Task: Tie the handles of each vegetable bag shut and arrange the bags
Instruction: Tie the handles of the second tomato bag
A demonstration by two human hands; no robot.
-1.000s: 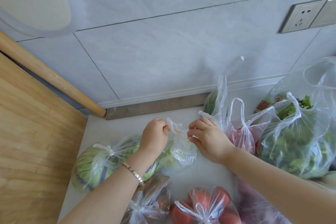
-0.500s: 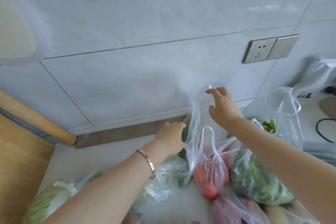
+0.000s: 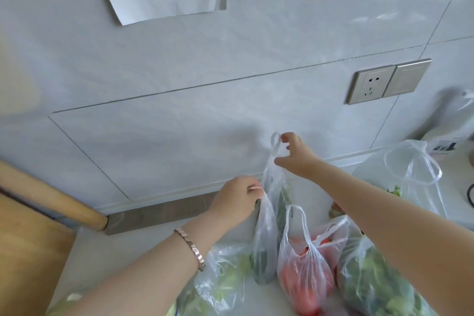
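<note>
**Tall bag** [image 3: 266,244] of dark green vegetables, shown upright between the two hands and stretched by its two handles. One handle is gripped in the curled fingers of the left hand [image 3: 237,200], at the edge of the bag nearest that hand. The other handle loop [image 3: 275,145] is drawn up higher and is caught at the fingertips of the right hand [image 3: 295,156], whose thumb and forefinger are curved narrowly about it. A bag of tomatoes [image 3: 305,274], handles untied, is seen below the right forearm, touching the tall bag. A bag of leafy greens [image 3: 372,279] lies under the right arm, and a bag of pale greens [image 3: 223,277] lies under the left forearm, on which a bracelet [image 3: 191,247] is worn. All bags are set on the countertop [image 3: 123,251]
</note>
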